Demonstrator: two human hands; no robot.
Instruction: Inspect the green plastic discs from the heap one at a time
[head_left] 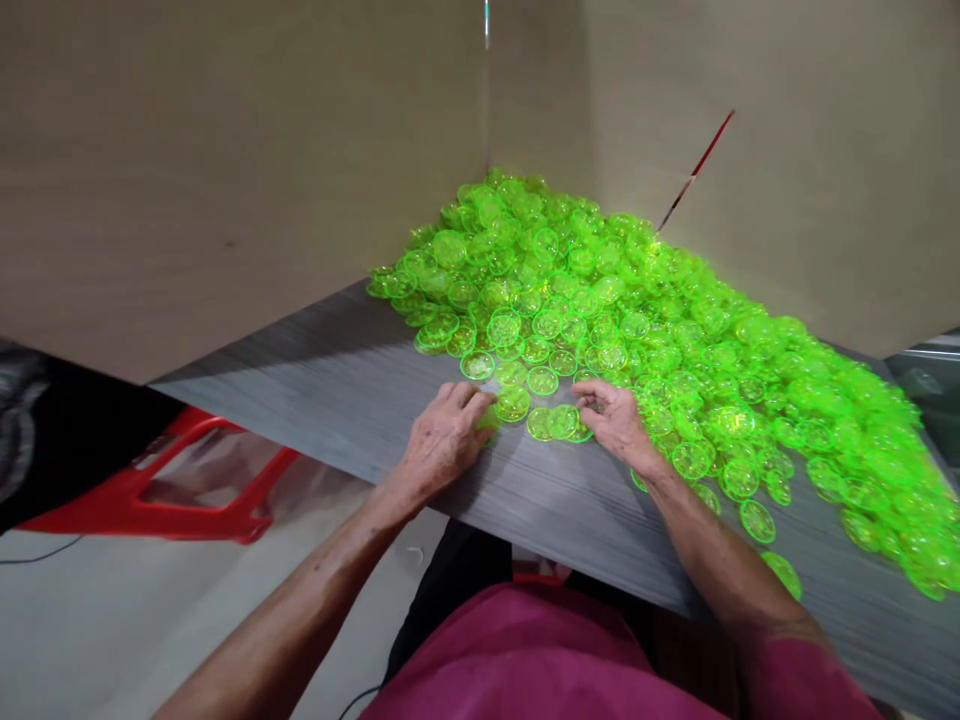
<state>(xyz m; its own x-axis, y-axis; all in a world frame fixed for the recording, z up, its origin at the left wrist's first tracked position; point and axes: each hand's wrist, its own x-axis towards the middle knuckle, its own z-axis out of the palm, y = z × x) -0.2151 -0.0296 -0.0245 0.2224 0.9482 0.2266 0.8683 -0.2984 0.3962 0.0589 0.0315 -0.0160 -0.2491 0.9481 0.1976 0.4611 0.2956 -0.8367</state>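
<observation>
My left hand (448, 430) rests low over the grey table, its fingers curled round a translucent neon-green plastic disc (489, 424) that is partly covered by the fingertips. Across a small gap, my right hand (616, 418) has its fingers bent in at the end of a short overlapping row of green discs (562, 422), gripping the nearest one at its edge. Between the hands, a few more discs (513, 403) lie flat. Behind and to the right rises a large heap of the same round discs (547, 290), with raised patterns too fine to make out.
Tall tan boards (262, 180) stand along the back and left of the grey table (315, 350). A thin red slit (697, 170) shows in the right board. A red plastic stool (187, 490) is on the floor at left, beside a person's dark clothing (82, 430).
</observation>
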